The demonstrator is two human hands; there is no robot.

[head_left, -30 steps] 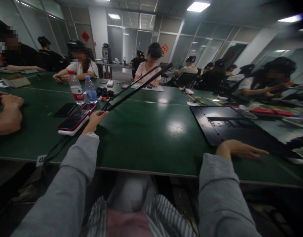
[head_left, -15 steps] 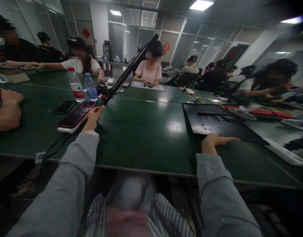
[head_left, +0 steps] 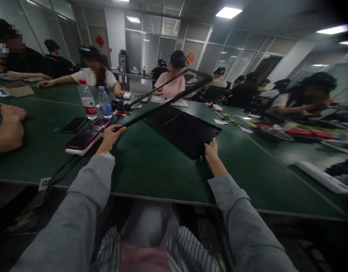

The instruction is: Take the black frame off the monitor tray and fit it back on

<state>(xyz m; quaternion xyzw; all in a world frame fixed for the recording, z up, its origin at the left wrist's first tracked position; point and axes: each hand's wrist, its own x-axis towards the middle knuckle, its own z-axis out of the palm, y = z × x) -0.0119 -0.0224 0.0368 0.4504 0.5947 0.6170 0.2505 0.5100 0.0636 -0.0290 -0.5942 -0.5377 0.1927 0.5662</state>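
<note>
The black panel is in front of me over the middle of the tabletop, lying askew, one corner toward me. My right grip is closed on its right-hand edge near a corner, thumb and fingers pinching the rim. I take it there, I judge, because the edge is thin and the broad face offers little to grasp. Whether the far side touches the tabletop I cannot tell.

My left grip is closed too, thumb against fingers around the near end of the slim black frame. The frame slants up and away, its far end raised; holding it high probably leaves room for the panel below. Neither grip is spread wide, as both pieces are thin where I pinch them.

Just beside my left wrist, the red-edged phone rests on a white block, with a dark phone behind it. Beyond stand a red-capped bottle and a blue-capped bottle. Well to my right lie a long white bar and, farther back, some yellow wires.
</note>
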